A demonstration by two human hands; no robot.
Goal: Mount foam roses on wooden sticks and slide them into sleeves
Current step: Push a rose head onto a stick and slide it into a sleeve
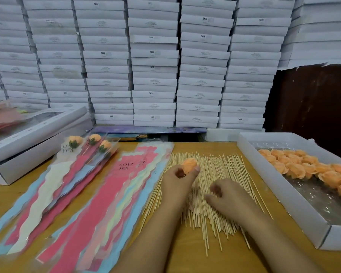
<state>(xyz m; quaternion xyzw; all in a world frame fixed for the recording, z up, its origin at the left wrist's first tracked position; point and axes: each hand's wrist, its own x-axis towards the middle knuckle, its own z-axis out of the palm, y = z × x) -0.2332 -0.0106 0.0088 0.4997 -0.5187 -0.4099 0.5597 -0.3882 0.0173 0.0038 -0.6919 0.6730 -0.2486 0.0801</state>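
At the far left of the table [185,251], finished roses in sleeves [91,146] lie on an overlapping pile, blooms at the far end and sticks running back toward the person. Beside them the empty sleeves [114,194] are fanned out, their long axes running from the near left edge up toward the far right, printed wide mouths at the far end.

The left hand [177,178] is next, raised just over the wooden sticks [211,194]. Its grip is closed on a foam rose [189,164], pinched between thumb and fingers, petals facing away and upward; the base is hidden in the fingers. The sticks lie spread in a flat layer, long axes roughly near to far, fanning a little.

The right hand [222,194] hovers low over that layer, fingers curled together; motion blur leaves me unable to tell whether it has a stick pinched or nothing yet.

This looks like the stick-picking step. The next move likely calls for singling out one stick, lifting it clear, and lining its tip with the rose's base.

At the far right, the white tray [280,203] holds the remaining loose roses [307,168].
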